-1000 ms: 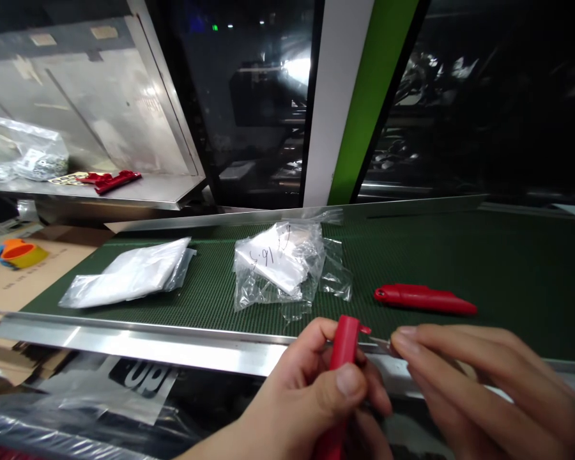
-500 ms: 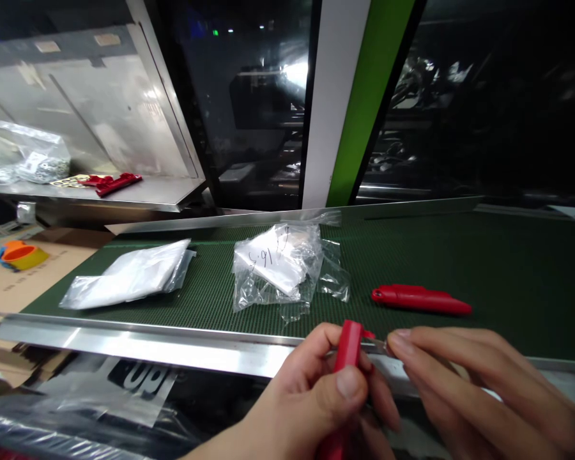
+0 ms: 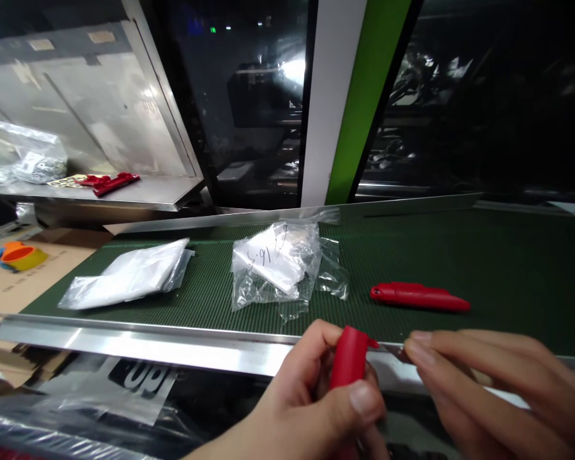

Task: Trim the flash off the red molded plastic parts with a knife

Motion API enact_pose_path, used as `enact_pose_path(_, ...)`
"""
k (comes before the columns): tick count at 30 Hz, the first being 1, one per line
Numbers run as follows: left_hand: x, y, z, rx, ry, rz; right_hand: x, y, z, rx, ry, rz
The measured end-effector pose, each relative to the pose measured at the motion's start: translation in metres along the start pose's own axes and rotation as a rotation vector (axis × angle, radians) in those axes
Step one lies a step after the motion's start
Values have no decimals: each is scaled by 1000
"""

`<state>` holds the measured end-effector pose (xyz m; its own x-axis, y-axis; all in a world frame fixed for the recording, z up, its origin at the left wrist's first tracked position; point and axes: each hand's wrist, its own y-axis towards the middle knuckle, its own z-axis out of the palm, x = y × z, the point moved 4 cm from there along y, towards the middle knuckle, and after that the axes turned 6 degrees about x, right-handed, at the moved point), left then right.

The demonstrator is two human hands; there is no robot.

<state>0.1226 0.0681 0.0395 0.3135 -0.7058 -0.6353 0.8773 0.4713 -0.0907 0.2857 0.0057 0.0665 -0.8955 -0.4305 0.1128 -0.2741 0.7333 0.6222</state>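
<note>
Green belt (image 3: 508, 268) carries two bags, one red handle (image 3: 419, 297); left fingers (image 3: 364, 399) grip another (image 3: 347, 361).

Green belt (image 3: 508, 268), red handle (image 3: 419, 297), plastic bags (image 3: 278, 265)

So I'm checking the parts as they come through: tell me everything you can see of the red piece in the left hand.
The red piece looks like smooth moulded plastic, a rounded tube-like handle standing nearly upright, with a small red tab at its top right. The left hand wraps it, thumb across the front, hiding its lower part. A thin metal blade or pin juts sideways from near the top, its far end pinched by the right hand. It is held just in front of the conveyor's steel rail.
</note>
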Motion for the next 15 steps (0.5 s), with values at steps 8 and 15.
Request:
enact_pose_path(8, 2, 0, -8, -31, 145, -44, 9, 14, 7, -3, 47, 159)
enact_pose_path(15, -2, -3, -6, -53, 236, -78, 4, 11, 7, -17, 106, 253)
